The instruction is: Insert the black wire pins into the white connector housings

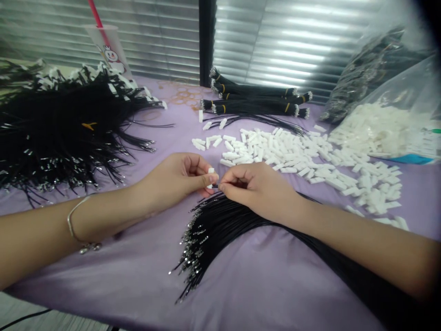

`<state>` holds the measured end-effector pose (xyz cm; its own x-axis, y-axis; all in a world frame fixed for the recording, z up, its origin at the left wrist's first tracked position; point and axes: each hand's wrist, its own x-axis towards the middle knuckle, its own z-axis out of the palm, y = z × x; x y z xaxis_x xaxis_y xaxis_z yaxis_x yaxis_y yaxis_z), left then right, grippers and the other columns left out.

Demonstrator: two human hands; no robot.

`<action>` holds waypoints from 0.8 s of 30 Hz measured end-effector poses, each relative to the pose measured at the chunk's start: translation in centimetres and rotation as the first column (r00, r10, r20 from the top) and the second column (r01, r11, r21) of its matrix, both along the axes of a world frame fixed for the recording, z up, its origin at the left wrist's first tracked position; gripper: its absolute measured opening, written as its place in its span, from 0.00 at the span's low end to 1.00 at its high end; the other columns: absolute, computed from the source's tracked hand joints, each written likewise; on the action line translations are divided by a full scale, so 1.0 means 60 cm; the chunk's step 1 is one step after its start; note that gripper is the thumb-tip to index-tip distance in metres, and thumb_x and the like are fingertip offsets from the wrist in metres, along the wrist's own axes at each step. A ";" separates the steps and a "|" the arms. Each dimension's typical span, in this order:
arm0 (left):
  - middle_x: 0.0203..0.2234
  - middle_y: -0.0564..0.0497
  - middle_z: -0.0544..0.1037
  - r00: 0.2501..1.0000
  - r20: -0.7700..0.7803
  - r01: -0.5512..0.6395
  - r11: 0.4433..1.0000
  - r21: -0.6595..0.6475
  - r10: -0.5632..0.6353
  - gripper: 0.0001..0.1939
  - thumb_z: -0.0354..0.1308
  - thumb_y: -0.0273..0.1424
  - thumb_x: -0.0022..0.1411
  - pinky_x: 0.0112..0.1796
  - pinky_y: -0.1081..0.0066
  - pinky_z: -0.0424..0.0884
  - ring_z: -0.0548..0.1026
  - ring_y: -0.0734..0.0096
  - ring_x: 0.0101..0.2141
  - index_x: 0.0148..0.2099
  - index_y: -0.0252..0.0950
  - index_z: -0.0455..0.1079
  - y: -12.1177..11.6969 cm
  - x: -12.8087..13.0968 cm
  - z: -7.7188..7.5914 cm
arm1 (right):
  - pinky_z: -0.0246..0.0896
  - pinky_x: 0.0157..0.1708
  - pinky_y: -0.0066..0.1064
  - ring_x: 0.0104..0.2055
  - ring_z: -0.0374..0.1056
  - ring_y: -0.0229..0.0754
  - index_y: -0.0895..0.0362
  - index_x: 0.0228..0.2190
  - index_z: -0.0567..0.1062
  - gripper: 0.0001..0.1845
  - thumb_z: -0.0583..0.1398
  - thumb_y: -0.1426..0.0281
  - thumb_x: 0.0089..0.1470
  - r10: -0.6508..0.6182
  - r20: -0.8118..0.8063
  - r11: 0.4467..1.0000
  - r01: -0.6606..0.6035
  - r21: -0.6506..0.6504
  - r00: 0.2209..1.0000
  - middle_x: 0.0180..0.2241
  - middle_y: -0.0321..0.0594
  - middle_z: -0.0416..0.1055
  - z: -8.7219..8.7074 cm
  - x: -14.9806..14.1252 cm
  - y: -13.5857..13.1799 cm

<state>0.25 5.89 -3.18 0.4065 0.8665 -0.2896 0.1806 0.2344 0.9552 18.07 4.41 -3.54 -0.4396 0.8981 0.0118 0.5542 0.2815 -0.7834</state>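
My left hand (188, 177) is closed, pinching a small white plastic connector housing (211, 171) between thumb and fingers. Close beside it, my right hand (255, 188) pinches the end of a thin black wire (215, 186) that meets the housing; how deep it sits inside cannot be made out. Under my right hand lies a thick bundle of black wires (223, 225), their shiny metal terminals fanned out to the left. Behind both hands spreads a heap of loose white housings (282, 149).
On the left is a large pile of black wires with white housings (69, 119). Tied wire bundles (255, 108) lie at the back. A clear bag of white pieces (382, 119) and a bag of dark wires (365, 73) stand right. A cup (115, 53) with a red straw is back left.
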 end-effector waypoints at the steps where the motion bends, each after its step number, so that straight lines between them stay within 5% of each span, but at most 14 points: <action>1: 0.19 0.56 0.74 1.000 0.001 -0.003 1.000 0.003 0.003 0.09 0.65 0.27 0.50 0.25 0.83 0.67 0.71 0.81 0.22 0.28 0.31 0.67 -0.001 0.000 0.000 | 0.51 0.23 0.22 0.23 0.58 0.29 0.60 0.22 0.72 0.07 0.56 0.74 0.48 0.004 0.002 1.000 -0.004 0.002 1.000 0.20 0.31 0.65 0.000 0.000 0.000; 19: 0.20 0.56 0.74 0.995 0.075 0.067 0.997 -0.031 -0.064 0.07 0.63 0.25 0.51 0.27 0.80 0.68 0.72 0.81 0.22 0.30 0.31 0.66 0.000 -0.002 -0.002 | 0.50 0.23 0.24 0.23 0.57 0.30 0.59 0.23 0.71 0.10 0.54 0.71 0.53 0.087 0.080 0.995 -0.090 0.032 0.993 0.20 0.31 0.64 -0.004 0.001 0.000; 21: 0.20 0.56 0.74 0.992 0.103 0.073 0.997 -0.037 -0.069 0.06 0.62 0.24 0.51 0.28 0.80 0.69 0.72 0.81 0.23 0.31 0.31 0.67 0.002 -0.005 -0.001 | 0.52 0.24 0.24 0.24 0.58 0.31 0.58 0.25 0.71 0.09 0.54 0.71 0.54 0.081 0.115 0.992 -0.091 0.087 0.990 0.21 0.32 0.65 0.003 0.004 -0.002; 24: 0.21 0.56 0.74 0.984 0.179 0.032 0.998 -0.062 -0.021 0.05 0.62 0.24 0.52 0.30 0.80 0.69 0.72 0.82 0.23 0.30 0.31 0.68 0.006 -0.009 -0.003 | 0.58 0.34 0.28 0.33 0.63 0.36 0.58 0.31 0.71 0.04 0.56 0.73 0.53 0.047 0.172 0.936 -0.103 0.336 0.984 0.30 0.38 0.68 0.022 0.010 -0.009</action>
